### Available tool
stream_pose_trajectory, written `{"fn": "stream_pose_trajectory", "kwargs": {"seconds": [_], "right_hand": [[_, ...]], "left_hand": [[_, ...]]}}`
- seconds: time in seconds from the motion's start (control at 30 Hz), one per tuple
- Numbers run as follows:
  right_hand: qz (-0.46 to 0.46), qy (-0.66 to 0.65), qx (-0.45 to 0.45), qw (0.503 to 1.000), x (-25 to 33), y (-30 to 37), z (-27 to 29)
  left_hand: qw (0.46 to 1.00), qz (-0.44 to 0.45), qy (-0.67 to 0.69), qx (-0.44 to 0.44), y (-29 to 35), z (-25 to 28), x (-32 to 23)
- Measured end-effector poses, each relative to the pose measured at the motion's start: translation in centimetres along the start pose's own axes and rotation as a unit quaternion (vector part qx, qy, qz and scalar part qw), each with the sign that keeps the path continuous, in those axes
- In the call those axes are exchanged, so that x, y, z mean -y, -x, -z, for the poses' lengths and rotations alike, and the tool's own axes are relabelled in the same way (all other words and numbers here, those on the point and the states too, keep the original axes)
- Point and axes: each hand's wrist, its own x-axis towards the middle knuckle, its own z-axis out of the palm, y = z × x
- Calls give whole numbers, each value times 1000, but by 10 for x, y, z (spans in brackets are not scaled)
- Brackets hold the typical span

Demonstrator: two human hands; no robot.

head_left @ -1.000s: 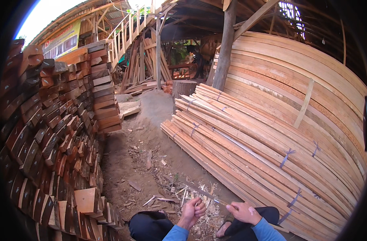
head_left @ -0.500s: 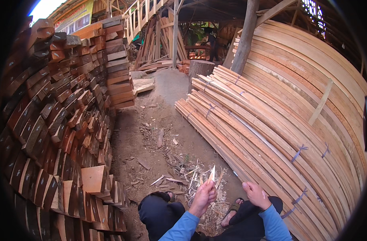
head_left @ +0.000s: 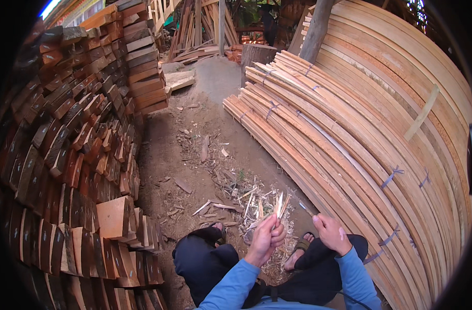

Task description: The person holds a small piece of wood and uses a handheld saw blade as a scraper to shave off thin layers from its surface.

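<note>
My left hand (head_left: pixel 266 241) is closed around a short pale wood stick (head_left: pixel 280 203), its sharpened tip pointing up and away from me. To the right, my right hand (head_left: pixel 331 233) grips a small knife (head_left: pixel 306 209); its thin blade points forward and to the left, apart from the stick. Most of the knife's handle is hidden in the fingers. Below both hands, pale wood shavings (head_left: pixel 256 187) lie heaped on the ground between my feet.
Stacked dark-ended timber blocks (head_left: pixel 112 217) form a wall on the left. Bundles of long wood strips (head_left: pixel 318 142), tied with purple bands, lean along the right beside wide planks (head_left: pixel 390 67). A tree stump (head_left: pixel 257 58) and a post (head_left: pixel 317 33) stand farther off.
My view has tipped downward. The stick has turned slightly in my left hand, and the knife blade in my right hand has swung up, now showing more clearly.
</note>
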Motion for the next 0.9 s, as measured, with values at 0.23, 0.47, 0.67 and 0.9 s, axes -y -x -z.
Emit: {"fn": "stream_pose_trajectory", "kwargs": {"seconds": [0.23, 0.47, 0.67, 0.9], "right_hand": [[7, 51, 48, 997, -6, 18, -15], [-23, 78, -39, 996, -13, -7, 2], [16, 28, 37, 999, -3, 7, -10], [-45, 80, -29, 995, -5, -18, -6]], "left_hand": [[999, -9, 33, -20, 0, 9, -1], [1000, -1, -5, 28, 2, 1, 1], [993, 5, 121, 2, -4, 15, 6], [998, 30, 40, 39, 2, 6, 0]]}}
